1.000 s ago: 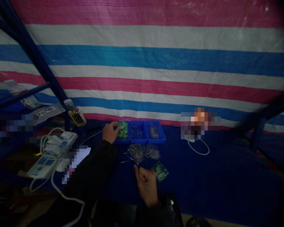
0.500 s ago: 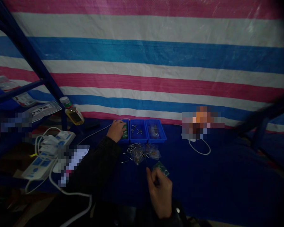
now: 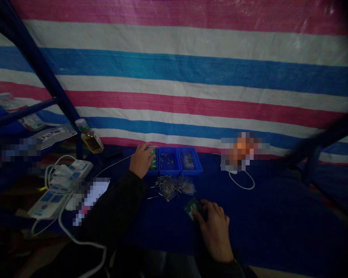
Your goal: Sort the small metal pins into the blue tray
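The two hands are apart from each other, and each one is at green packaging. The right hand reaches a green packet on the surface; its thumb lies on the packet, and a gap shows between thumb and fingers, but I cannot tell if they grip it. The left hand is over the left blue tray, with its fingers at the green packets inside; whether it pinches one is hidden. The step in hand seems to be the handling of these packets. For a secure hold on the right one, the thumb and fingers should close on its edge, away from the loose metal pins and clear bags just beside it.
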`<state>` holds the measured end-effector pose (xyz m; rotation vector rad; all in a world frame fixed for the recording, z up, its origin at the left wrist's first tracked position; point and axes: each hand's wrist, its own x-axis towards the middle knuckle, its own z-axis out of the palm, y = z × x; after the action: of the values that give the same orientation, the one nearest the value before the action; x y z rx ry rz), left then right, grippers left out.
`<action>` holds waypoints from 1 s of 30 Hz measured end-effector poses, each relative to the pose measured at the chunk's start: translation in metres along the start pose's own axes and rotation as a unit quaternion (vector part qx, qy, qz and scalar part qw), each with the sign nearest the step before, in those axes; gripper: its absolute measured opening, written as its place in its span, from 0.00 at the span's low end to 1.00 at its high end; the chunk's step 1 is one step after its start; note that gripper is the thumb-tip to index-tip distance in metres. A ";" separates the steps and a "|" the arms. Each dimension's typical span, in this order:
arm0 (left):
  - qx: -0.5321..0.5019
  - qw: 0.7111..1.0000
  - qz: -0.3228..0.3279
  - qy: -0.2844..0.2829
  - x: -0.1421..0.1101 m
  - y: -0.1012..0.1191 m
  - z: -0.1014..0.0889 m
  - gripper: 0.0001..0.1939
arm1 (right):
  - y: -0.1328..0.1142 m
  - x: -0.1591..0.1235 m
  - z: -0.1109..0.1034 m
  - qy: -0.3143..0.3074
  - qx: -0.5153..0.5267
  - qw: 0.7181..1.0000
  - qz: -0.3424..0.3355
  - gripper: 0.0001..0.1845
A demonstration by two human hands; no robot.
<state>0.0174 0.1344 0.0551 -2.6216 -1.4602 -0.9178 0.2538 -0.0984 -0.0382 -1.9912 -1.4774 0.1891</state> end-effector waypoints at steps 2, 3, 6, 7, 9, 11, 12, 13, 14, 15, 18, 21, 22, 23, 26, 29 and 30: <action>-0.044 0.998 0.024 0.031 -0.014 0.014 -0.012 0.17 | -0.002 0.000 -0.002 -0.022 0.048 0.998 0.023 0.15; -0.071 0.996 0.038 0.037 -0.024 0.021 -0.017 0.15 | -0.004 0.000 -0.003 -0.034 0.075 0.996 0.036 0.14; -0.159 0.984 0.073 0.031 -0.061 0.043 -0.025 0.13 | -0.008 0.000 -0.003 -0.057 0.135 0.987 0.060 0.12; -0.184 0.980 0.077 0.020 -0.075 0.050 -0.026 0.12 | -0.009 0.000 -0.003 -0.059 0.147 0.986 0.060 0.12; -0.223 0.971 0.089 -0.011 -0.099 0.061 -0.023 0.12 | -0.012 0.001 -0.002 -0.050 0.167 0.983 0.053 0.12; -0.248 0.963 0.096 -0.036 -0.117 0.069 -0.019 0.12 | -0.015 0.001 -0.003 -0.035 0.184 0.981 0.048 0.14; -0.256 0.960 0.103 -0.047 -0.124 0.071 -0.016 0.12 | -0.018 0.001 -0.005 -0.028 0.193 0.980 0.049 0.14; -0.260 0.958 0.108 -0.049 -0.129 0.073 -0.014 0.13 | -0.021 0.000 -0.006 -0.020 0.203 0.978 0.050 0.13; -0.261 0.957 0.114 -0.050 -0.132 0.074 -0.011 0.13 | -0.024 -0.001 -0.008 -0.012 0.216 0.975 0.054 0.12; -0.262 0.956 0.119 -0.053 -0.135 0.074 -0.009 0.13 | -0.029 -0.002 -0.010 -0.007 0.234 0.970 0.061 0.12; -0.269 0.949 0.147 -0.073 -0.140 0.074 -0.005 0.15 | -0.045 -0.006 -0.013 0.009 0.319 0.943 0.098 0.12; -0.287 0.941 0.165 -0.077 -0.142 0.073 -0.004 0.19 | -0.062 -0.009 -0.009 0.028 0.416 0.897 0.147 0.15; -0.295 0.939 0.164 -0.069 -0.143 0.072 -0.004 0.19 | -0.068 -0.010 -0.006 0.029 0.444 0.881 0.160 0.15; -0.305 0.937 0.160 -0.059 -0.143 0.072 -0.005 0.18 | -0.073 -0.010 -0.003 0.027 0.470 0.866 0.169 0.16; -0.326 0.933 0.144 -0.036 -0.143 0.071 -0.005 0.13 | -0.088 -0.009 0.007 0.026 0.544 0.818 0.187 0.16; -0.335 0.933 0.122 -0.041 -0.143 0.072 -0.005 0.14 | -0.098 -0.004 0.011 0.038 0.593 0.779 0.200 0.17; -0.337 0.934 0.114 -0.045 -0.143 0.072 -0.005 0.15 | -0.101 -0.001 0.011 0.047 0.604 0.769 0.205 0.17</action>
<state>0.0141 -0.0186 0.0090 -3.2352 -0.9207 -1.4993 0.1668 -0.0789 0.0101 -1.1223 -0.4840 0.9410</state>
